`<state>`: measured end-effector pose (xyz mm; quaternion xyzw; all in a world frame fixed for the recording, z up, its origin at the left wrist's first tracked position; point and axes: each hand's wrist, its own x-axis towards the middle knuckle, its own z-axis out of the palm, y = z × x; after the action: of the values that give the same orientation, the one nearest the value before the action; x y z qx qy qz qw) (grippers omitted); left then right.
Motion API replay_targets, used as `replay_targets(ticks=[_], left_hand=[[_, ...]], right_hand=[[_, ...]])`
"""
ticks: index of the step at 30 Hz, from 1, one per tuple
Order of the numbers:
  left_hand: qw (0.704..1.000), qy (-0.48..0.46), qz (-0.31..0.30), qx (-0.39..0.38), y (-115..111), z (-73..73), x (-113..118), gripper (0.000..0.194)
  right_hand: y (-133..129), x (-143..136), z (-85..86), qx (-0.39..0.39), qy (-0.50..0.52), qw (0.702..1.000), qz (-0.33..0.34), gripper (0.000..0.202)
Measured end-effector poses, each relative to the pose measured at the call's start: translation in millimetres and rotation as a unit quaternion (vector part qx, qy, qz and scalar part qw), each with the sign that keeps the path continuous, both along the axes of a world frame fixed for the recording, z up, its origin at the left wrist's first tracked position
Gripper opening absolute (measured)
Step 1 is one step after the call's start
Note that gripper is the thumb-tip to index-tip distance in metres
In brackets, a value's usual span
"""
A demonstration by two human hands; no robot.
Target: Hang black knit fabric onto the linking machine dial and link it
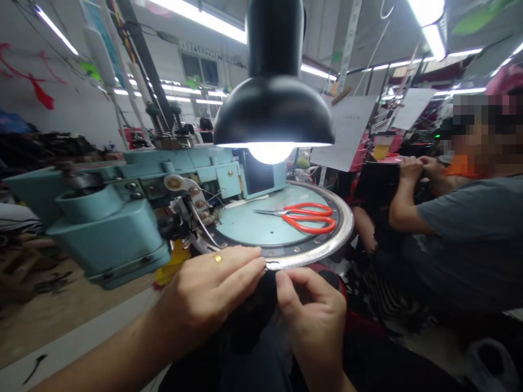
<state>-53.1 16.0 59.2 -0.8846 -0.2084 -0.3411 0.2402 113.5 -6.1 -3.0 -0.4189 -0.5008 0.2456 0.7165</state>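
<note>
Head view, lower centre: left hand (216, 284) extended, right hand (316, 311) pinched (contents unclear), I appear barely started along the toothed dial rim (304, 262).

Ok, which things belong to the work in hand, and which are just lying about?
Seemingly belonging:
- toothed ring, by left hand and right hand
- lamp, lit above
- scissors, unheld on the disc

Seemingly lying about:
- yellowish cup
- plastic bag
- black scrap

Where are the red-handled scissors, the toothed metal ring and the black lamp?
Red-handled scissors (285, 213), head view: where blades meet handles.
Toothed metal ring (309, 258), head view: its near edge.
Black lamp (273, 111), head view: front of its domed shade.
</note>
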Motion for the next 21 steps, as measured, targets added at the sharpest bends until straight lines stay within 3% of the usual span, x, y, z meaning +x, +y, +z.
replay_targets(ticks=[10, 16, 21], left_hand=[[1.000, -0.016, -0.016, -0.009, 3.8, 4.0, 5.0, 0.013], [0.995, -0.069, -0.005, -0.068, 2.5, -2.1, 7.3, 0.015], [0.994, -0.078, -0.022, -0.071, 0.4, -6.0, 5.2, 0.014]], right_hand=[[3.2, -0.7, -7.8, -0.014, -0.006, 1.000, 0.005, 0.012], [2.2, -1.7, 0.9, -0.022, 0.028, 0.999, 0.018, 0.013], [3.1, -2.5, -3.2, -0.040, 0.072, 0.996, 0.045, 0.016]])
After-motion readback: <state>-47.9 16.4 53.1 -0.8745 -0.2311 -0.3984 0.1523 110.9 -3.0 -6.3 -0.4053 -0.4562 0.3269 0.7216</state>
